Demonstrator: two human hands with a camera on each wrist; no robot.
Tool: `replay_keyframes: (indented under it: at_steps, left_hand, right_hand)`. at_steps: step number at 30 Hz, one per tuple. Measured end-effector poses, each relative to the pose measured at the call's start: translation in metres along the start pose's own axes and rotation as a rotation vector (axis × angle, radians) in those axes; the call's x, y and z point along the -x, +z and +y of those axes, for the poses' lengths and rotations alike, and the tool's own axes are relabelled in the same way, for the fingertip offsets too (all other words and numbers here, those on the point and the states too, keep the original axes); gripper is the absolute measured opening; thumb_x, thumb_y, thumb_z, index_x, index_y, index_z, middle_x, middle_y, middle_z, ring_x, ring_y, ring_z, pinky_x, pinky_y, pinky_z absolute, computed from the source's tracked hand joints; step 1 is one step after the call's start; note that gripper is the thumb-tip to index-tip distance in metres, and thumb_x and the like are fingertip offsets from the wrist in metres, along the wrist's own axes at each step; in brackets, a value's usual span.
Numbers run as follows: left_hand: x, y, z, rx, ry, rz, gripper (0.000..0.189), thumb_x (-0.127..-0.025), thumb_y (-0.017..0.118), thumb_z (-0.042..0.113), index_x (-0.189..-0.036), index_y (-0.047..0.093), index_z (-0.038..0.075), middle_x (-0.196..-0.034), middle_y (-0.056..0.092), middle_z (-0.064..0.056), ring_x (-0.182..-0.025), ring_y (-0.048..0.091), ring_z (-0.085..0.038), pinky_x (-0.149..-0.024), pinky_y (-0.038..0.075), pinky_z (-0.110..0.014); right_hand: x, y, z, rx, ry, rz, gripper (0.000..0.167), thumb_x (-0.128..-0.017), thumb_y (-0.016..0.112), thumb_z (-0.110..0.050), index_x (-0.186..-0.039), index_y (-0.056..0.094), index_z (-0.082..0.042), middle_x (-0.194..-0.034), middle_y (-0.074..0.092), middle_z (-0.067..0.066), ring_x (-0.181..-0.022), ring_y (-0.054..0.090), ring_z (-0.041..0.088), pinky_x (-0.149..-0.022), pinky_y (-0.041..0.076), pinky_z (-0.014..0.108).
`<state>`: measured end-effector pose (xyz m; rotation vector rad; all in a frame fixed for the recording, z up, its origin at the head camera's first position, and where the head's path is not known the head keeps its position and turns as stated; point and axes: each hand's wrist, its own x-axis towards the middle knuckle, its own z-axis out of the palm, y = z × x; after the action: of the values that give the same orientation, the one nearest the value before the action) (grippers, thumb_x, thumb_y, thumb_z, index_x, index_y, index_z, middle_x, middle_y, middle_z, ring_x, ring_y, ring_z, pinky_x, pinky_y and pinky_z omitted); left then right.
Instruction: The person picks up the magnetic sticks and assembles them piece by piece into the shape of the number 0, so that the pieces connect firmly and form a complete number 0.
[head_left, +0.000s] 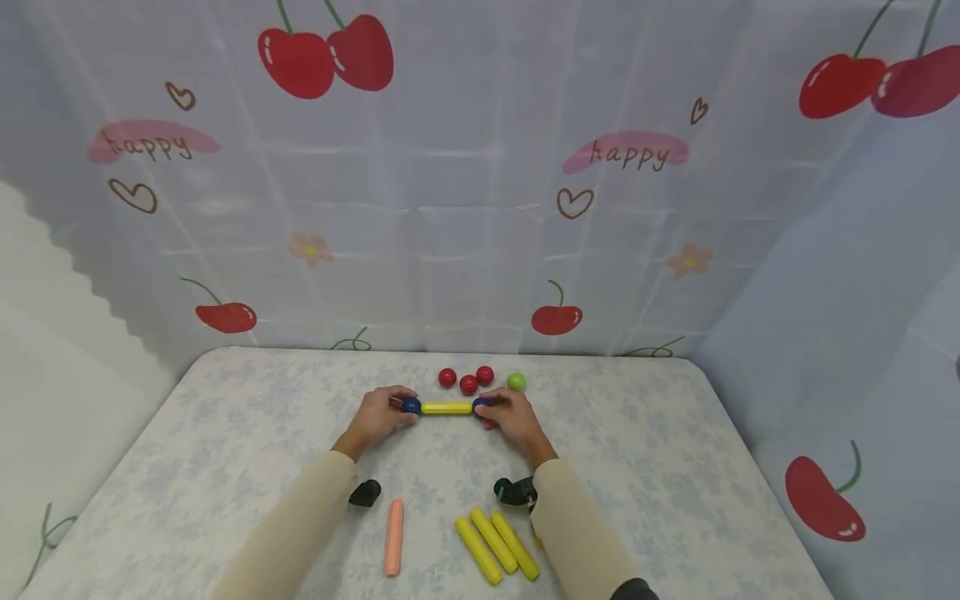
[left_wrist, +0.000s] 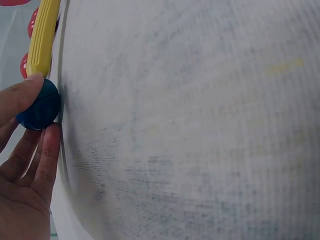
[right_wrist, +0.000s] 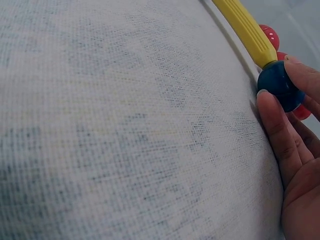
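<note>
Above the middle of the table, a yellow ridged rod (head_left: 447, 408) lies crosswise with a dark blue ball at each end. My left hand (head_left: 378, 419) pinches the left blue ball (left_wrist: 41, 106) between thumb and fingers. At the other end, the right blue ball (right_wrist: 280, 86) is pinched by my right hand (head_left: 517, 421). Both balls touch the rod's ends. In the head view the hands partly cover the balls. Something small and red (head_left: 490, 424) shows just under the right hand; its shape is mostly hidden.
Beyond the hands lie several red balls (head_left: 468, 385) and a green ball (head_left: 517, 382). Nearer, between the forearms, are a salmon-pink rod (head_left: 393, 537) and three yellow rods (head_left: 497, 546) side by side. A cherry-print curtain (head_left: 480, 183) hangs behind the table (head_left: 262, 400).
</note>
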<state>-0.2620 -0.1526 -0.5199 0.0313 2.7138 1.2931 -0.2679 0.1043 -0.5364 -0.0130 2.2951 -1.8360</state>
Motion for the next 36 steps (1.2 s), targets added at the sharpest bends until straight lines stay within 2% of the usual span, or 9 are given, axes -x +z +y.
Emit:
replay_keyframes:
  at_steps: [11, 17, 22, 25, 30, 33, 36]
  left_hand:
    - [-0.002, -0.002, 0.000, -0.022, 0.007, -0.009, 0.037, -0.082, 0.077, 0.011, -0.117, 0.066, 0.009, -0.112, 0.065, -0.010, -0.102, 0.060, -0.025, -0.085, 0.049, -0.041]
    - [0.010, -0.015, 0.007, -0.075, -0.012, -0.034, 0.048, -0.085, 0.076, 0.021, -0.127, 0.057, 0.010, -0.113, 0.060, -0.012, -0.103, 0.060, -0.028, -0.083, 0.050, -0.043]
    - [0.037, -0.026, 0.010, -0.145, 0.018, -0.080, 0.049, -0.085, 0.074, 0.022, -0.126, 0.051, 0.006, -0.098, 0.057, -0.011, -0.081, 0.058, -0.022, -0.070, 0.048, -0.037]
    - [0.061, -0.026, 0.009, -0.062, -0.023, -0.162, 0.045, -0.085, 0.075, 0.022, -0.122, 0.053, 0.008, -0.092, 0.056, -0.007, -0.071, 0.054, -0.018, -0.063, 0.046, -0.033]
    - [0.096, -0.018, 0.008, 0.161, -0.107, -0.303, 0.043, -0.084, 0.076, 0.020, -0.120, 0.056, 0.008, -0.090, 0.054, -0.007, -0.063, 0.051, -0.018, -0.059, 0.045, -0.032]
    - [0.111, -0.013, 0.006, 0.221, -0.127, -0.336, 0.043, -0.082, 0.077, 0.017, -0.119, 0.057, 0.007, -0.087, 0.054, -0.008, -0.059, 0.048, -0.017, -0.056, 0.043, -0.032]
    - [0.124, -0.009, 0.002, 0.200, -0.124, -0.338, 0.044, -0.080, 0.078, 0.016, -0.118, 0.057, 0.007, -0.082, 0.055, -0.007, -0.053, 0.047, -0.016, -0.052, 0.041, -0.031]
  right_hand:
    - [-0.001, 0.002, -0.001, 0.014, 0.020, 0.015, 0.028, -0.089, 0.070, -0.011, -0.114, 0.065, -0.001, -0.110, 0.063, 0.014, -0.072, 0.064, 0.015, -0.071, 0.055, 0.030]
    - [-0.001, 0.002, -0.001, 0.006, 0.014, 0.012, 0.026, -0.088, 0.070, -0.009, -0.112, 0.066, -0.001, -0.108, 0.063, 0.014, -0.072, 0.064, 0.016, -0.069, 0.055, 0.030]
    - [-0.002, 0.001, 0.000, 0.005, 0.012, 0.015, 0.026, -0.088, 0.070, -0.009, -0.112, 0.066, 0.000, -0.108, 0.064, 0.015, -0.071, 0.064, 0.016, -0.068, 0.055, 0.031]
    - [-0.002, 0.001, -0.001, 0.013, 0.025, 0.012, 0.026, -0.088, 0.071, -0.009, -0.112, 0.066, -0.001, -0.109, 0.064, 0.014, -0.071, 0.064, 0.015, -0.069, 0.055, 0.030]
    - [-0.002, 0.001, -0.004, 0.016, 0.020, 0.025, 0.026, -0.088, 0.070, -0.010, -0.113, 0.067, -0.002, -0.109, 0.064, 0.013, -0.072, 0.064, 0.015, -0.070, 0.055, 0.030]
    - [-0.002, 0.001, -0.003, 0.017, 0.012, 0.023, 0.026, -0.089, 0.069, -0.010, -0.114, 0.066, -0.002, -0.109, 0.064, 0.014, -0.072, 0.064, 0.015, -0.071, 0.055, 0.030]
    - [-0.001, 0.001, -0.002, 0.019, 0.025, 0.019, 0.027, -0.089, 0.070, -0.010, -0.114, 0.066, -0.002, -0.110, 0.064, 0.014, -0.072, 0.064, 0.015, -0.071, 0.055, 0.030]
